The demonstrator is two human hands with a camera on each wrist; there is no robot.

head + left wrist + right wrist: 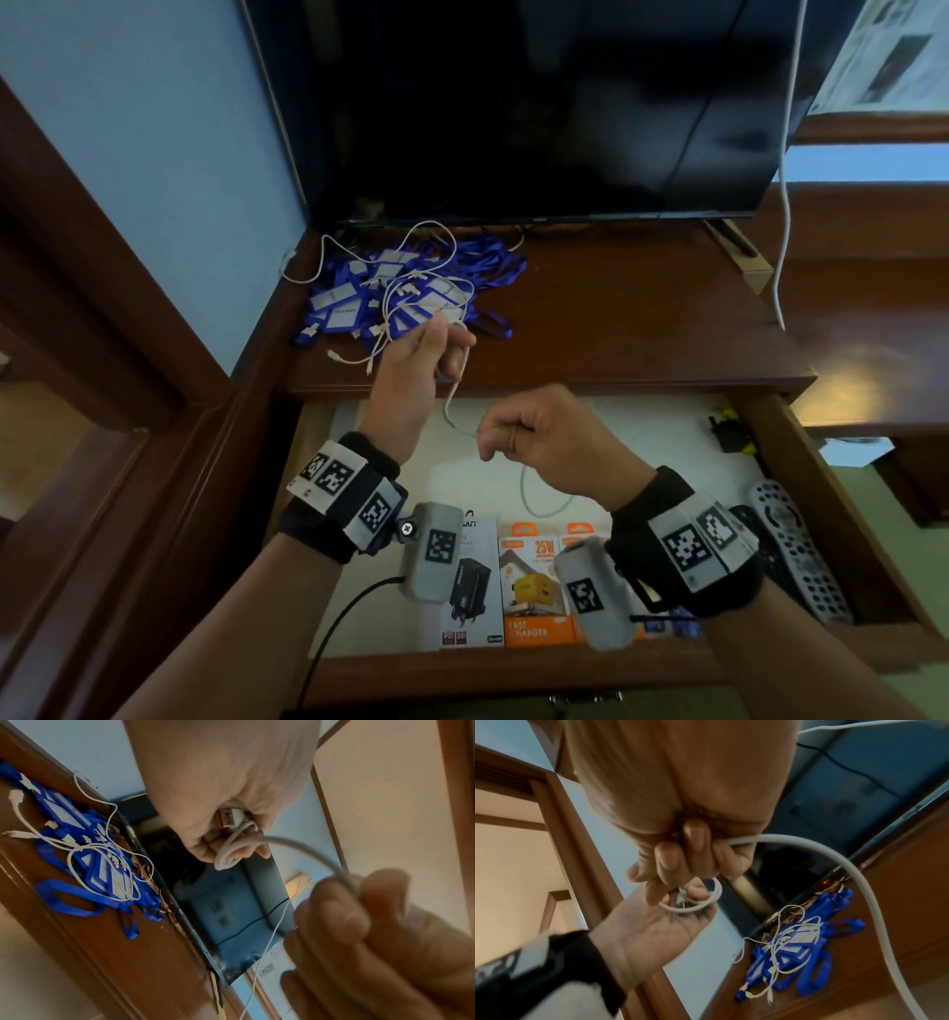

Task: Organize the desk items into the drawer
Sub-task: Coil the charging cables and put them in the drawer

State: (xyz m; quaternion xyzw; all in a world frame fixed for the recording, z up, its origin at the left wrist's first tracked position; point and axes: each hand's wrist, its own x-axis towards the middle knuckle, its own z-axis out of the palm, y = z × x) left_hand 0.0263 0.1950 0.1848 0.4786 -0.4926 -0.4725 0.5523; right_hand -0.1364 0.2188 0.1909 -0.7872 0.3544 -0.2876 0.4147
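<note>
Nearest, below both wrists, the open drawer (801, 462) holds three charger boxes (534, 580) side by side along its front edge, and a grey remote (801, 560) lies to the right of the right wrist. A small black and yellow item (729, 429), too small to identify, sits in the drawer's far right corner.

Above the drawer, the right hand (544, 442) has its fingers (670, 854) curled shut around a white cable (454, 411). From that fist the cable runs up to the left hand (416, 370), and another length loops down into the drawer beneath the right wrist. The left hand's fingers (205, 845) are clamped on a small coil of the same cable, with its USB plug (228, 817) tucked against the palm.

Just beyond the left fingers, on the bench (642, 318), lies a heap of blue lanyards (411, 293) with badge holders, and thin white cords (426, 288) are tangled over it. Behind the heap stands a dark monitor (539, 103). Far to the right of the fingers, a white wire (783, 205) hangs down past the monitor's edge.
</note>
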